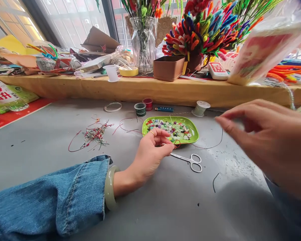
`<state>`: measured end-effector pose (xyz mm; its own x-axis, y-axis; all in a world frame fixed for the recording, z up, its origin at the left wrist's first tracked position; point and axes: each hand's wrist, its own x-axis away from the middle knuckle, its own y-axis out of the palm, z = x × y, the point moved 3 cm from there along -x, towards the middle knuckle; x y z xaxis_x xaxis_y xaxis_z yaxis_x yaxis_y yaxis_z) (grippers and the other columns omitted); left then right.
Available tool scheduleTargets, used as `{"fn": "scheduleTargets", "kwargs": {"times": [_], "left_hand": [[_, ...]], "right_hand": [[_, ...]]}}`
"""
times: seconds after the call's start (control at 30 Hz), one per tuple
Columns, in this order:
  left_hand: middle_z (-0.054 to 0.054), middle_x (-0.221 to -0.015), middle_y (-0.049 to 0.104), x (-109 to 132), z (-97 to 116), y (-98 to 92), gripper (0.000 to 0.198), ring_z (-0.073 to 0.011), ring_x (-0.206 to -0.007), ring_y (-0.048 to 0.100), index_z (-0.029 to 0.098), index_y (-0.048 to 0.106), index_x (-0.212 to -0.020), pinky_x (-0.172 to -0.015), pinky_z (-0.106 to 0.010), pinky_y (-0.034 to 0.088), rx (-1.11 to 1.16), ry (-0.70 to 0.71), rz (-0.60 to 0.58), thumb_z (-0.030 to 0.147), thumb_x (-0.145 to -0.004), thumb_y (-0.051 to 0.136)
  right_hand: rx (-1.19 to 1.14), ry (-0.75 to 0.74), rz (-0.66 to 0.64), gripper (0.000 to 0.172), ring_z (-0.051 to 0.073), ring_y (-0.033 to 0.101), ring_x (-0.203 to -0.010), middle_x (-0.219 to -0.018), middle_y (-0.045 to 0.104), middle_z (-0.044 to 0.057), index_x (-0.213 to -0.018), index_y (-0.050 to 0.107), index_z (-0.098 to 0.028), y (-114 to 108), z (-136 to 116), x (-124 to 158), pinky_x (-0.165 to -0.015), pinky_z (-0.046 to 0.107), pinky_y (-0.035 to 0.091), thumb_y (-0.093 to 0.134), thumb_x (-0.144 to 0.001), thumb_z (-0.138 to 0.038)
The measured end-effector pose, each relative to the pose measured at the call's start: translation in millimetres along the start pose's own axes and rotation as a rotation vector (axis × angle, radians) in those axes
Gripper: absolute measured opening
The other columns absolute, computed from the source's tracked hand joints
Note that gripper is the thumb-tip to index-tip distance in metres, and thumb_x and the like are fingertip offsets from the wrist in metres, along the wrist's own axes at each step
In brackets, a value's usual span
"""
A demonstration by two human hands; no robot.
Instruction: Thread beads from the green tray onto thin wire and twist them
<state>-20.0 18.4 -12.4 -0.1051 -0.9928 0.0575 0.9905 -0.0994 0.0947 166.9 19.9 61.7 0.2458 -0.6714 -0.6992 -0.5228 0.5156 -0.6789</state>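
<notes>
My left hand [152,152] pinches a thin red cord [177,144] between thumb and fingers, at the near edge of the green tray. The tray [196,136] holds many small beads [165,125] in mixed colours. From near the left hand a long thin strand [210,147] curves across the table and rises toward my right hand [268,134]. That hand is raised at the right, somewhat blurred, thumb and forefinger pinched together at the strand's upper end. Small silver scissors [188,160] lie just below the tray, their tips hidden behind my left fingers.
Green [140,109] and red [147,104] thread spools, a blue lighter [164,109] and a white spool [201,108] stand behind the tray. Cord scraps [96,135] lie to its left. A cluttered ledge [90,87] with a glass vase [143,43] and brown box [169,68] runs along the back.
</notes>
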Motion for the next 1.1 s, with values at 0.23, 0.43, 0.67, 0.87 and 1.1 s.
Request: {"fn": "scheduleTargets", "kwargs": {"times": [0.23,0.43,0.67,0.87,1.1], "left_hand": [[0.001,-0.071,0.054,0.9,-2.8,0.6,0.025,-0.0108,-0.069,0.053,0.019,0.043,-0.088,-0.060,-0.023,0.043,0.015,0.013,-0.030,0.020,-0.066,0.057],[0.000,-0.075,0.056,1.1,-3.2,0.7,0.025,-0.0146,-0.071,0.059,0.020,0.042,-0.089,-0.056,-0.023,0.045,0.036,-0.006,-0.055,0.022,-0.069,0.055],[-0.001,-0.079,0.057,2.1,-2.9,1.7,0.027,-0.0143,-0.066,0.060,0.019,0.040,-0.090,-0.056,-0.025,0.046,0.037,0.031,-0.095,0.026,-0.070,0.056],[0.000,-0.075,0.058,1.0,-3.5,1.4,0.023,-0.0131,-0.068,0.060,0.019,0.042,-0.087,-0.061,-0.025,0.046,0.037,0.051,-0.082,0.023,-0.070,0.056],[-0.002,-0.080,0.059,-0.8,-4.1,-0.2,0.019,-0.0132,-0.080,0.056,0.017,0.048,-0.084,-0.076,-0.029,0.044,-0.019,0.115,-0.064,0.018,-0.068,0.057]], "right_hand": [[-0.223,-0.168,-0.259,0.021,0.012,0.059,-0.069,-0.090,0.063,0.003,-0.094,0.057,-0.019,34.8,-45.0,20.8,-0.058,0.022,0.047,0.049,-0.075,-0.013],[-0.236,-0.126,-0.335,0.020,0.012,0.060,-0.071,-0.083,0.065,0.001,-0.093,0.057,-0.018,45.8,-39.4,26.3,-0.063,0.022,0.046,0.045,-0.078,-0.013],[-0.288,0.023,-0.359,0.017,0.011,0.060,-0.058,-0.069,0.065,-0.002,-0.090,0.057,-0.019,53.7,-38.0,28.5,-0.053,0.021,0.045,0.046,-0.078,-0.015],[-0.299,0.104,-0.351,0.015,0.011,0.060,-0.058,-0.070,0.065,-0.001,-0.086,0.058,-0.020,57.1,-37.0,31.2,-0.055,0.022,0.046,0.047,-0.078,-0.016],[-0.078,0.000,-0.246,0.012,0.013,0.059,-0.058,-0.069,0.064,0.000,-0.081,0.059,-0.019,56.7,-35.5,32.5,-0.054,0.023,0.042,0.048,-0.076,-0.020]]}}
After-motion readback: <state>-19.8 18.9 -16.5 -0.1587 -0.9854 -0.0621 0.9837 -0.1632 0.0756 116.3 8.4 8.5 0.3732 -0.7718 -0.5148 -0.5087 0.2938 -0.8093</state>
